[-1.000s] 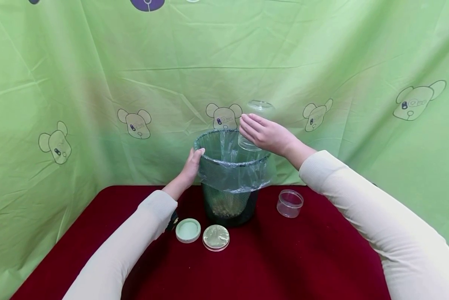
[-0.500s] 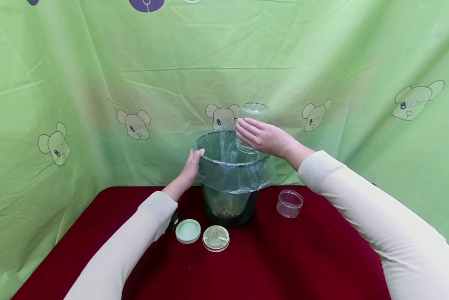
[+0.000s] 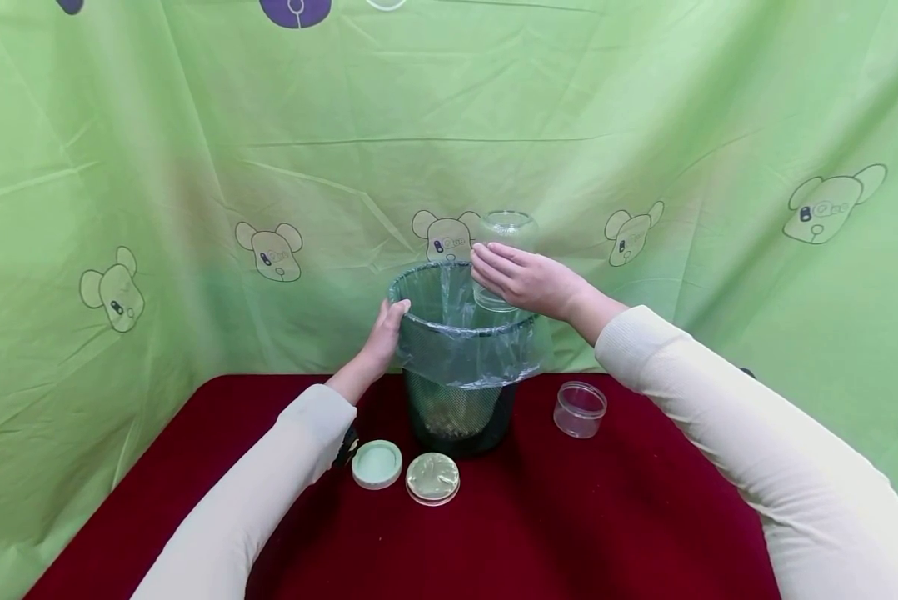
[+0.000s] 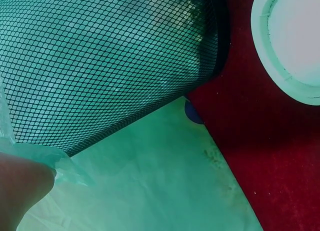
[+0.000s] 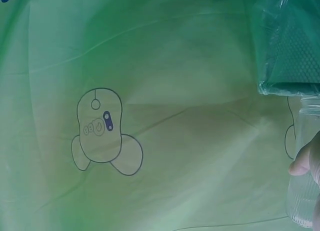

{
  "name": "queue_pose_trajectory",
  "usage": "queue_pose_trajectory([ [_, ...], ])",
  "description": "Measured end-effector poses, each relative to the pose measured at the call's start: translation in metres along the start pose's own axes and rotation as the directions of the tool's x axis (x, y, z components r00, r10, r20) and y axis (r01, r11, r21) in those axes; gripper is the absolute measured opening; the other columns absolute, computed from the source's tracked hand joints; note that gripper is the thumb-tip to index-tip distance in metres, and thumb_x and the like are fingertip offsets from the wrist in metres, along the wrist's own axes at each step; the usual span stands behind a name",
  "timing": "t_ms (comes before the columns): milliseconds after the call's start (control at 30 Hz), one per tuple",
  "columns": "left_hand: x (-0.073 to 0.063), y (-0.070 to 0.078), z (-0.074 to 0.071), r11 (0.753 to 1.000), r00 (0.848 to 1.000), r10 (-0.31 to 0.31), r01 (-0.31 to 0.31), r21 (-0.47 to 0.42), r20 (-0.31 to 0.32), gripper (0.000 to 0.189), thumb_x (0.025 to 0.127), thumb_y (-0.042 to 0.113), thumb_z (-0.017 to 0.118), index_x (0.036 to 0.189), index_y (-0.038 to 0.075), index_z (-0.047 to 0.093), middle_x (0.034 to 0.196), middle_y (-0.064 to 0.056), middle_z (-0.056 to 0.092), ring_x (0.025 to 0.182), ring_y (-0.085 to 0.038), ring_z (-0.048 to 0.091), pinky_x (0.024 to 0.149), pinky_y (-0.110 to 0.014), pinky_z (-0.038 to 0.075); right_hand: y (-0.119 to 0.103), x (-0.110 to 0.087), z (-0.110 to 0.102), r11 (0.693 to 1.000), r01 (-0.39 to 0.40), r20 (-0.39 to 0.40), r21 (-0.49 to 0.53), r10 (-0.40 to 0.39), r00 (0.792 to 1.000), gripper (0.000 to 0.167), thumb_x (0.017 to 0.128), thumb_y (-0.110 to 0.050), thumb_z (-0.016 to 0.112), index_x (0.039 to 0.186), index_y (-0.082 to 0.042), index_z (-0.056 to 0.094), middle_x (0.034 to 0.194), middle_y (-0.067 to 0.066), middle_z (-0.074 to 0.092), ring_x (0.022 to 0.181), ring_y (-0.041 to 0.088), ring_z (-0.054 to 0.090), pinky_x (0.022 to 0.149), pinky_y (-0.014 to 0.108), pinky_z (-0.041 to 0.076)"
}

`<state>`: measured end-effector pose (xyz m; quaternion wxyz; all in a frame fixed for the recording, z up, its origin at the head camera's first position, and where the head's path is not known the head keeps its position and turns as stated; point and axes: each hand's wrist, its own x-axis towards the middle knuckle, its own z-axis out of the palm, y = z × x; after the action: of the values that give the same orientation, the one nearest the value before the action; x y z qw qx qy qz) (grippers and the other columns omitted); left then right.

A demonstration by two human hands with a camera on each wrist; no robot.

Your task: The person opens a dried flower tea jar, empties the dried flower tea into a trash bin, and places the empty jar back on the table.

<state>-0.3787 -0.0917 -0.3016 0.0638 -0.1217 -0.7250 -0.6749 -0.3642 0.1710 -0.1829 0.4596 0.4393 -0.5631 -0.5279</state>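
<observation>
My right hand (image 3: 527, 279) grips a clear jar (image 3: 507, 227), turned upside down with its mouth over the opening of a dark mesh bin (image 3: 460, 400). In the right wrist view the fingers wrap the side of the jar (image 5: 302, 201); no contents show in it. A clear plastic bag (image 3: 471, 358) lines the bin, its edge folded over the rim. At the bin's left rim my left hand (image 3: 383, 333) holds on, thumb over the edge and the other fingers mostly hidden outside. Through the lower mesh a pale brownish heap (image 3: 452, 417) shows.
On the red tablecloth (image 3: 554, 525) lie a pale green lid (image 3: 377, 464) and a gold-coloured lid (image 3: 432, 477), in front of the bin. A short clear tub (image 3: 580, 408) stands to its right. A green patterned curtain (image 3: 344, 125) hangs close behind the table.
The right hand has lowered the inverted jar slightly and moved it a little left over the bin. The left hand keeps its place on the rim.
</observation>
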Motion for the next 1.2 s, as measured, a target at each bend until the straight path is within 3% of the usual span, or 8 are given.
queue_pose_trajectory([
  [467, 0.0031, -0.0019, 0.0002, 0.999, 0.999, 0.038, -0.038, -0.018, -0.002, 0.083, 0.092, 0.044, 0.041, 0.155, 0.004, 0.005, 0.161, -0.014, 0.005, 0.145, -0.027, 0.005, 0.116, -0.044, 0.007, -0.0003, 0.0007, 0.0002, 1.0, -0.022, -0.02, 0.004, 0.022, 1.0, 0.04, 0.097, -0.002, 0.047, 0.137, -0.003, 0.053, 0.14, 0.019, 0.05, 0.133, 0.031, 0.041, 0.114, 0.041, 0.021],
  [700, 0.003, -0.0019, 0.0005, 1.0, 1.0, 0.014, -0.014, -0.01, 0.002, 0.086, 0.09, 0.047, 0.041, 0.156, 0.005, 0.003, 0.161, -0.013, 0.004, 0.145, -0.026, 0.004, 0.115, -0.044, 0.007, -0.0008, 0.0013, 0.0008, 0.999, -0.037, -0.02, 0.016, 0.037, 0.999, 0.04, 0.097, -0.001, 0.046, 0.137, -0.002, 0.053, 0.14, 0.02, 0.049, 0.133, 0.032, 0.041, 0.114, 0.041, 0.02],
  [800, 0.0023, -0.0015, 0.0007, 1.0, 1.0, 0.015, -0.015, -0.01, 0.007, 0.086, 0.091, 0.047, 0.041, 0.155, 0.005, 0.002, 0.161, -0.013, 0.003, 0.145, -0.027, 0.004, 0.115, -0.045, 0.007, -0.0004, 0.0013, 0.0013, 0.998, -0.054, -0.042, 0.029, 0.055, 0.998, 0.039, 0.096, -0.001, 0.048, 0.135, 0.0, 0.054, 0.139, 0.02, 0.05, 0.132, 0.032, 0.042, 0.114, 0.042, 0.021],
  [1033, 0.0019, -0.0015, 0.0016, 0.996, 0.997, 0.079, -0.079, -0.034, 0.001, 0.073, 0.091, 0.043, 0.04, 0.151, 0.006, 0.021, 0.154, -0.017, 0.023, 0.139, -0.029, 0.022, 0.113, -0.045, 0.017, 0.0025, 0.0025, 0.0036, 0.993, -0.101, -0.137, 0.057, 0.108, 0.985, 0.036, 0.096, -0.001, 0.048, 0.13, 0.003, 0.057, 0.135, 0.023, 0.053, 0.129, 0.033, 0.046, 0.113, 0.042, 0.024],
  [1200, 0.0018, -0.0017, 0.0011, 0.996, 0.996, 0.084, -0.084, -0.033, 0.0, 0.072, 0.092, 0.042, 0.04, 0.151, 0.006, 0.021, 0.154, -0.016, 0.022, 0.14, -0.029, 0.021, 0.113, -0.045, 0.017, 0.005, 0.0028, 0.0059, 0.984, -0.145, -0.201, 0.101, 0.163, 0.966, 0.035, 0.097, -0.002, 0.042, 0.127, 0.004, 0.059, 0.132, 0.022, 0.055, 0.126, 0.033, 0.05, 0.112, 0.041, 0.027],
])
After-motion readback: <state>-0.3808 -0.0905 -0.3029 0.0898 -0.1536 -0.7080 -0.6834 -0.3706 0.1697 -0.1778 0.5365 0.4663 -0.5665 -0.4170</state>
